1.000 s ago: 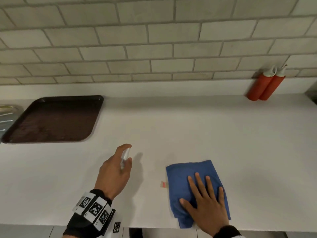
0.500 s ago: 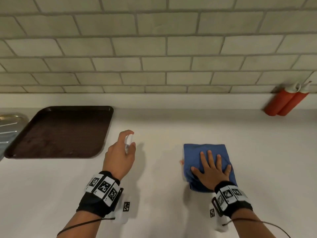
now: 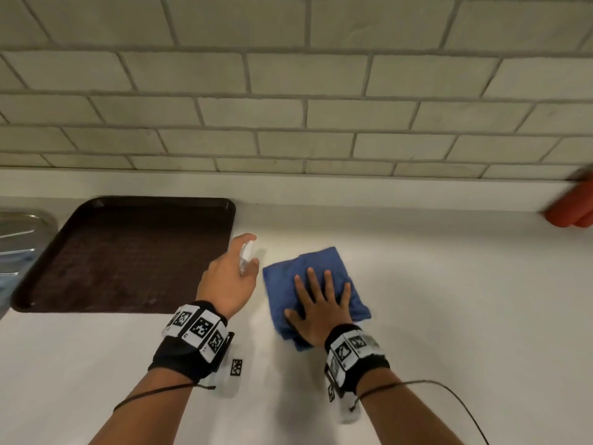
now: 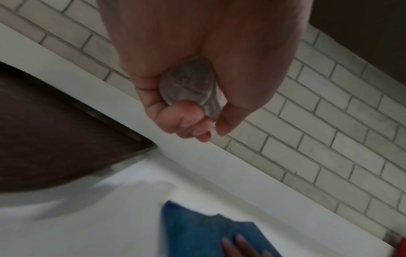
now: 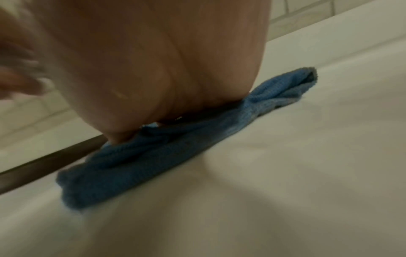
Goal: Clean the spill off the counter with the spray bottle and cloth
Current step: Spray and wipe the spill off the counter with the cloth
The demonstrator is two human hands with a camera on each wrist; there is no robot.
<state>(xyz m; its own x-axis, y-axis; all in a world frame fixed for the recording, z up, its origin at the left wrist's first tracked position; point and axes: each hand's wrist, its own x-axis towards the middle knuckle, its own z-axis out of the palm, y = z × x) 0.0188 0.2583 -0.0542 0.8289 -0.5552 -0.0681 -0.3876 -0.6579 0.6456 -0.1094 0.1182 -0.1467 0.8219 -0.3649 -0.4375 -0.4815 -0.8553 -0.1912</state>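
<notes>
A folded blue cloth lies on the white counter, and my right hand presses flat on it with straight, spread fingers. In the right wrist view the cloth is bunched under my palm. My left hand holds a small clear spray bottle above the counter, just left of the cloth and at the tray's right edge. In the left wrist view my fingers curl round the bottle, whose base faces the camera. No spill shows around the cloth.
A dark brown tray lies on the counter at the left, with a steel sink drainer beyond it. Two red squeeze bottles lean against the tiled wall at the far right.
My right hand has slid the cloth away from the front edge and then leftward, close to the left hand. The left hand with the bottle has moved toward the tray's corner.
</notes>
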